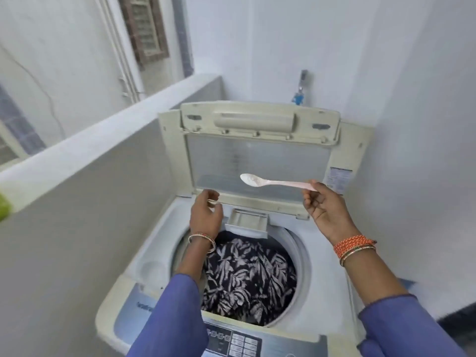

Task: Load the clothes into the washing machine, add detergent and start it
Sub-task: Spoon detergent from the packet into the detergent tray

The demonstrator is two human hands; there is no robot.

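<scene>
Above the open drum of a top-loading washing machine (pixel 144 256), you are holding both hands out in front of you. Your right hand (pixel 325 212) is pinching the end of a pale pink plastic spoon (pixel 277 182) between thumb and fingertips, palm turned toward you, and the spoon is lying level with its bowl pointing left. A small heap of white detergent powder (pixel 253 179) is sitting in the bowl. Your left hand (pixel 206 217) is hovering with its fingers loosely curled and gripping nothing, just left of the small detergent drawer (pixel 247 222) that is jutting out at the back rim of the drum. Clothes (pixel 247 276), dark fabric with a pale leaf print, are lying inside the drum below your hands. The lid (pixel 257 150) is standing folded upright behind the spoon. The control panel (pixel 231 341) is sitting at the near edge, between your blue sleeves. Bangles are circling both wrists.
</scene>
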